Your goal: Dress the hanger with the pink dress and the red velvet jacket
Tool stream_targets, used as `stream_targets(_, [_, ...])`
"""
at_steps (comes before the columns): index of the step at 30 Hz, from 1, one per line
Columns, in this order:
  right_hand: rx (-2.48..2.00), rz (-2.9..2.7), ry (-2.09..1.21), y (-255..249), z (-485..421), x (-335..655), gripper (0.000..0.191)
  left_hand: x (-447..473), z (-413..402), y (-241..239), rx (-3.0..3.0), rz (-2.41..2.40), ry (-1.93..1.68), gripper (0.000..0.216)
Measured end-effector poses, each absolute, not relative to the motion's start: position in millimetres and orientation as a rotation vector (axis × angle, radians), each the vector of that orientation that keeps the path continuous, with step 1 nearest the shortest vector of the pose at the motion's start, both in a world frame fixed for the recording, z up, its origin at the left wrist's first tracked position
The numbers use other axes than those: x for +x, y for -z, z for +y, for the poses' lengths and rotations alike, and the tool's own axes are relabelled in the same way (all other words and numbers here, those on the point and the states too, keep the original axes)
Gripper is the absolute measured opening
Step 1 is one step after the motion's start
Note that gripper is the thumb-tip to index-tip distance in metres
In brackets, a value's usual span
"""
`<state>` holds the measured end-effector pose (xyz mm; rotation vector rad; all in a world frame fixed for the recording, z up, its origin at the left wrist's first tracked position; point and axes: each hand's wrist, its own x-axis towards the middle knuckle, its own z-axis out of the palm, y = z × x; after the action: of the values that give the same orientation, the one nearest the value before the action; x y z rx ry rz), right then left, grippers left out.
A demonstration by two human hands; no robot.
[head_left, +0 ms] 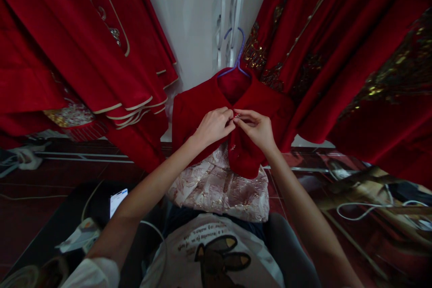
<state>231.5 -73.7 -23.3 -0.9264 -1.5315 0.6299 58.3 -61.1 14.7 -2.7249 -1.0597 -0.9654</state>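
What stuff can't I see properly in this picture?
Head view:
What the left hand and right hand pinch on the red jacket: mostly covered by them.
The lower part of the purple hanger: hidden inside the jacket.
The writing on the phone: too small to read.
The T-shirt's printed animal: cut off by the bottom edge.

A plain red jacket (207, 98) hangs upright, front outward, on a purple hanger (241, 51), neck open, lower front parted.
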Motion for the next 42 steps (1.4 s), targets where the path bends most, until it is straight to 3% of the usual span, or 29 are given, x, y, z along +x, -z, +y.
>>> stream_targets(11, [-0.919,-1.585,-0.479,28,-71,224,0.029,65,-61,-7,-2.629,-1.004,0.837,0.012])
stream_targets(13, [-0.936,-1.551,-0.435,39,-74,217,0.047,63,-64,1,-2.54,-1.032,0.889,0.018])
stream_targets(16, [-0.976,-1.587,-0.337,65,-86,207,0.092,50,-63,13,-2.451,-1.161,1.141,0.024])
stream_targets(18, [-1.002,-1.664,-0.23,82,-93,205,0.101,35,-60,20,-2.433,-1.289,1.289,0.025])
stream_targets(22, [-1.06,-1.66,-0.134,92,-96,220,0.075,-3,-53,34,-2.449,-1.509,1.413,0.023])
stream_targets(27, [-1.291,-1.46,-0.246,66,-93,270,0.051,-29,-60,65,-2.612,-1.709,1.591,0.012])
stream_targets(32, [-1.108,-1.363,-0.443,20,-118,283,0.034,-11,-65,92,-2.5,-1.76,1.68,0.034])
stream_targets(37, [-0.982,-1.543,-0.663,-5,-155,242,0.028,9,-63,100,-2.355,-1.804,1.7,0.04])
stream_targets(42, [-0.923,-1.749,-0.87,25,-147,200,0.03,15,-67,103,-2.327,-1.756,1.866,0.039])
